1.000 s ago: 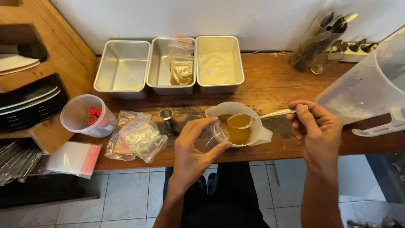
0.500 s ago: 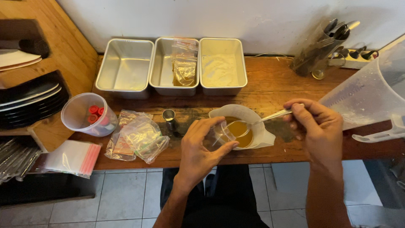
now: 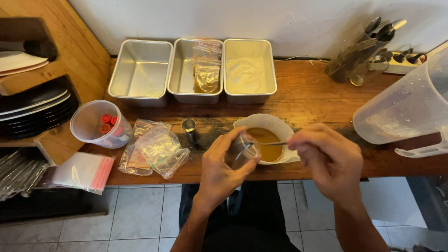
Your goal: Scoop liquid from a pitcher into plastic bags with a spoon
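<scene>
I read the small clear cup (image 3: pixel 241 150) as tilted at the near rim of the white bowl (image 3: pixel 267 138), held in the left hand (image 3: pixel 223 169), fingers wrapped closed round it. Right hand (image 3: pixel 326 158) pinches a thin metal spoon (image 3: pixel 273 143), tip at the cup's mouth. Brown liquid sits in the bowl; the cup looks nearly empty, so the transfer seems mostly done. Bowl sits close to the near table edge (image 3: pixel 224 177). Bags (image 3: pixel 156 148) left, jug (image 3: pixel 406 109) right; open wood lies beyond the bowl.
</scene>
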